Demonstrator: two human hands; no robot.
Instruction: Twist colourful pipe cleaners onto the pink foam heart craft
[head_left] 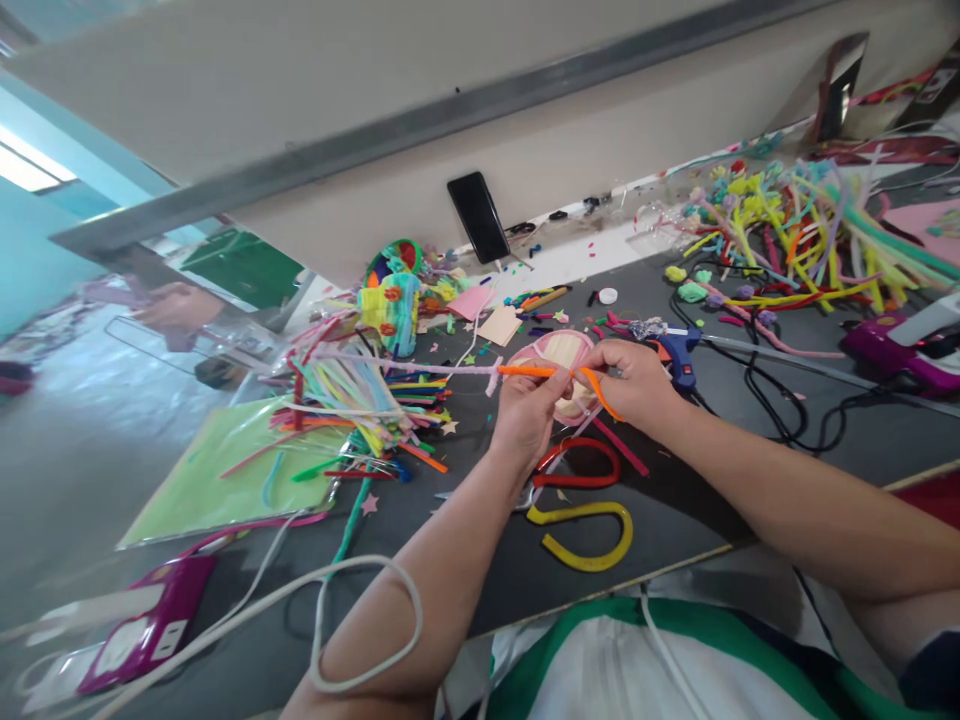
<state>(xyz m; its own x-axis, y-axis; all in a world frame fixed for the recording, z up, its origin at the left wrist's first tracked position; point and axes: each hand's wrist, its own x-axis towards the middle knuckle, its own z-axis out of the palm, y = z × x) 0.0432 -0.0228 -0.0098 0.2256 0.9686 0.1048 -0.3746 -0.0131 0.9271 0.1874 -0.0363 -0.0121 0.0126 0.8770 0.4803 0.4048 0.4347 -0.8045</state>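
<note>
Near the middle of the table, my left hand [525,420] pinches an orange pipe cleaner [525,371]. My right hand [634,385] grips the same orange strand close by, and its loose end bends down below the fingers. To the left, the orange part meets a pale lilac pipe cleaner [442,369], which stretches out past my left hand. Behind both hands lies a round pink and cream piece [559,350], partly covered by them. Scissors with one red handle [585,484] and one yellow handle [592,565] rest just below my hands.
A bundle of colourful pipe cleaners [352,395] lies on the left, beside a green sheet in plastic [217,470]. A black phone [478,217] leans on the partition. A blue glue gun [681,358] sits right of my hands. A white cable [367,570] loops over my left forearm.
</note>
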